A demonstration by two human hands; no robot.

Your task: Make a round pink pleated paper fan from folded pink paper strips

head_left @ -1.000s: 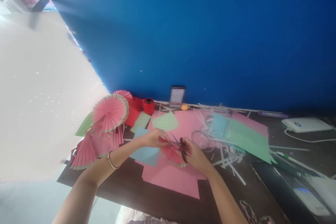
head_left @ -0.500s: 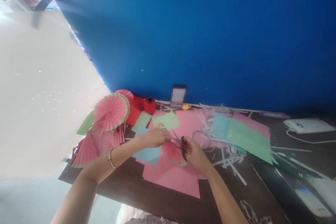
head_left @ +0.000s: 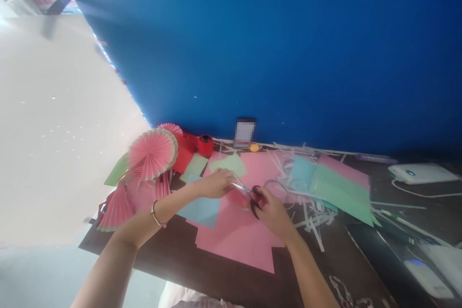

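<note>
My right hand (head_left: pixel 269 209) grips a pair of scissors (head_left: pixel 249 191) by the dark handles. The blades are apart and point left, reaching my left hand's fingertips. My left hand (head_left: pixel 218 183) is closed in a pinch on a small pink pleated paper fan (head_left: pixel 238 198), which hangs below the blades and is smeared by motion. Its pinched end is hidden by my fingers. Beneath both hands lie large pink paper sheets (head_left: pixel 238 248), with a light blue sheet (head_left: pixel 202 211) to the left and a pale green piece (head_left: pixel 231 164) behind.
Finished pink pleated fans (head_left: pixel 151 154) stand at the left by a red tape roll (head_left: pixel 205 145). White paper strips (head_left: pixel 317 219) and green sheets (head_left: pixel 341 192) lie to the right. A white device (head_left: pixel 422 173) with a cable and a phone (head_left: pixel 428 276) are farther right. A blue wall (head_left: pixel 274 57) rises behind.
The small fan has swung up and blurred under the scissors. The scissor blades have turned and lie closer against my left fingertips. Both hands stay nearly in place.
</note>
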